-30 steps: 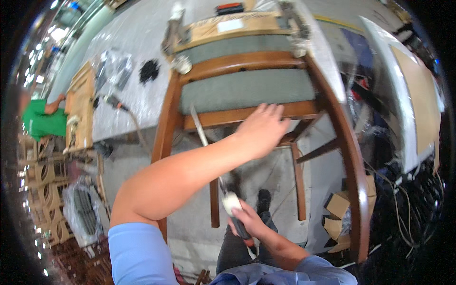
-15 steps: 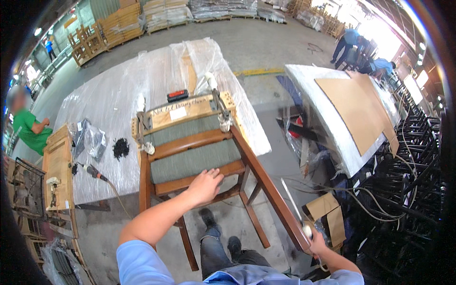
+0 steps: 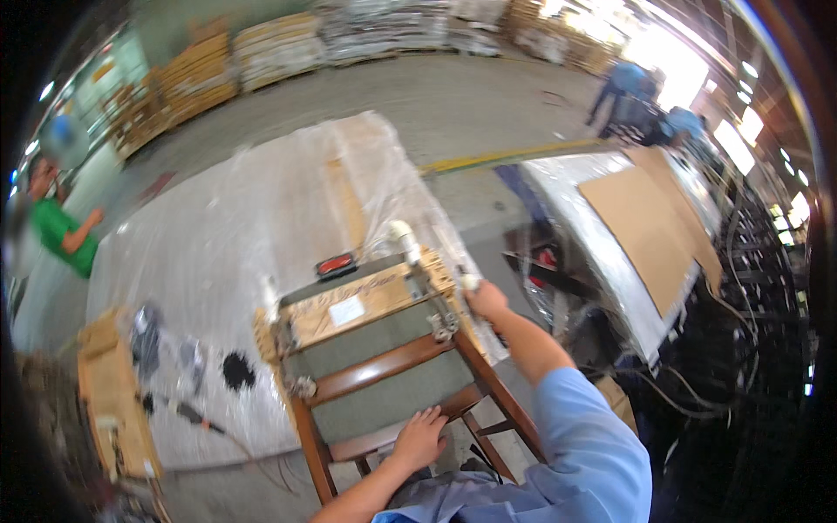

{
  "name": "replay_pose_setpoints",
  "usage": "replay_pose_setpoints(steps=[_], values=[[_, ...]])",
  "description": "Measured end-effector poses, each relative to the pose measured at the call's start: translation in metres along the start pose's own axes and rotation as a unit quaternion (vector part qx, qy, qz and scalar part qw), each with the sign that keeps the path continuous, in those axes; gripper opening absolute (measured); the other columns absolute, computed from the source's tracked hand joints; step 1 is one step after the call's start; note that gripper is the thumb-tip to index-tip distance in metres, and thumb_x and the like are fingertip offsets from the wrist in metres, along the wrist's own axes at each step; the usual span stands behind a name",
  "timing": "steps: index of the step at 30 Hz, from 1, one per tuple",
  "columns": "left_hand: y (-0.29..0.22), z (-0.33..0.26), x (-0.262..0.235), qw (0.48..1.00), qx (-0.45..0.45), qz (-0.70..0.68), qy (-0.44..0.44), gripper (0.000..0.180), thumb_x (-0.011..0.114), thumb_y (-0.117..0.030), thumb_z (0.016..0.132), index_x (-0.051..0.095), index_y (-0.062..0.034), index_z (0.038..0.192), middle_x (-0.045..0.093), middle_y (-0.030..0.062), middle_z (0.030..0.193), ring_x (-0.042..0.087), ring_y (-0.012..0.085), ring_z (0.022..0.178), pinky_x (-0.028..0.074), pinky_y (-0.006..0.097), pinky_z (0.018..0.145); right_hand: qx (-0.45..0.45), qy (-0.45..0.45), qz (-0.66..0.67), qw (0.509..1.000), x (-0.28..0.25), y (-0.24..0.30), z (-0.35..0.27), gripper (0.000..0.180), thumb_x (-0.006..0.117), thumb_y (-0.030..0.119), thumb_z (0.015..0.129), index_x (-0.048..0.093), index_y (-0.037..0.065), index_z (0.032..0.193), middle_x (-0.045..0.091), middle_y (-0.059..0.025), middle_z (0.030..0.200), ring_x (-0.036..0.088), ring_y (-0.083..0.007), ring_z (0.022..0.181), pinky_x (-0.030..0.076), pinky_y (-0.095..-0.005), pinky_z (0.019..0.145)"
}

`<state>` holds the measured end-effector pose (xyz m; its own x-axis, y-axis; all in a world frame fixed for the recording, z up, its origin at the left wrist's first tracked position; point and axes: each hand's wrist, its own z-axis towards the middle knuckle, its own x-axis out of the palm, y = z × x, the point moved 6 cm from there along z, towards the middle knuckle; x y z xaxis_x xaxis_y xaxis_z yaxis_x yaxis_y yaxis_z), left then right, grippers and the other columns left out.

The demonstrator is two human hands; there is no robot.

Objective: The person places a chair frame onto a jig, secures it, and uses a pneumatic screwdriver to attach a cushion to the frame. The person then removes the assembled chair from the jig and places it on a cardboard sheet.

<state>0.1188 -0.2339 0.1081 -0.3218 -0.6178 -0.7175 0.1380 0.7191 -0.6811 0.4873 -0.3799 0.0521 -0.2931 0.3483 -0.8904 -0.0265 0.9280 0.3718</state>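
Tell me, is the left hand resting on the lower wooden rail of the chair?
Yes, the left hand lies flat on the lower wooden rail of the chair.

The chair (image 3: 384, 366) has its lower legs cut off at the bottom edge; the small dark items (image 3: 235, 370) near the table's (image 3: 218, 253) front-left edge are too blurred to identify.

A small white label (image 3: 346, 310) sits on the brown board (image 3: 353, 305) on my chair. Wrapped stacks (image 3: 261, 48) of boxes stand far back by the wall. A flat brown cardboard sheet (image 3: 645, 231) lies at right.
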Motion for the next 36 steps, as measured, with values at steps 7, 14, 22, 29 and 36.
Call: replay_pose_setpoints(steps=[7,14,22,29,36], values=[[0.020,0.013,-0.011,0.989,-0.031,-0.142,0.024,0.050,0.068,-0.026,0.092,0.063,-0.0025,0.136,0.057,0.0221,0.149,0.053,0.0394,0.139,0.040,0.048,0.118,-0.002,0.076,-0.116,0.990,0.001,0.035,0.014,0.072,0.053,0.066,0.099,0.070,0.001,0.126,0.067,-0.0218,0.132,0.062,-0.0387,0.126,0.051,-0.0500,0.103],[0.032,0.003,-0.133,0.878,-0.060,-0.452,-0.143,0.024,0.065,-0.019,0.104,0.072,-0.0016,0.120,0.075,0.0083,0.117,0.069,0.0149,0.109,0.053,0.030,0.098,0.002,-0.017,0.028,0.999,-0.040,0.117,0.061,0.076,0.045,0.066,0.102,0.072,-0.002,0.121,0.069,-0.0286,0.124,0.067,-0.0406,0.118,0.050,-0.0522,0.102],[0.191,-0.015,-0.353,0.776,-0.139,-0.002,-0.615,0.026,0.065,-0.016,0.100,0.066,0.0035,0.118,0.071,0.0130,0.104,0.066,0.0238,0.094,0.053,0.037,0.084,-0.036,0.054,0.199,0.978,-0.032,0.283,0.081,0.053,0.056,0.044,0.099,0.074,-0.006,0.107,0.075,-0.0272,0.104,0.073,-0.0407,0.102,0.056,-0.0496,0.091],[0.354,0.064,-0.329,0.815,-0.264,-0.326,-0.400,0.025,0.063,-0.020,0.101,0.065,0.0020,0.112,0.064,0.0106,0.080,0.063,0.0243,0.061,0.052,0.036,0.055,-0.195,-0.073,0.399,0.893,-0.100,0.271,0.045,0.036,0.060,0.034,0.098,0.069,0.001,0.087,0.068,-0.0148,0.077,0.065,-0.0256,0.073,0.052,-0.0435,0.072],[0.337,0.060,-0.325,0.708,-0.297,-0.495,-0.407,0.030,0.056,-0.028,0.102,0.061,-0.0025,0.087,0.056,0.0069,0.065,0.055,0.0210,0.047,0.045,0.037,0.043,-0.248,-0.117,0.426,0.862,-0.134,0.245,-0.047,0.024,0.062,0.022,0.099,0.067,0.000,0.091,0.066,-0.0135,0.073,0.063,-0.0237,0.071,0.051,-0.0410,0.070]])
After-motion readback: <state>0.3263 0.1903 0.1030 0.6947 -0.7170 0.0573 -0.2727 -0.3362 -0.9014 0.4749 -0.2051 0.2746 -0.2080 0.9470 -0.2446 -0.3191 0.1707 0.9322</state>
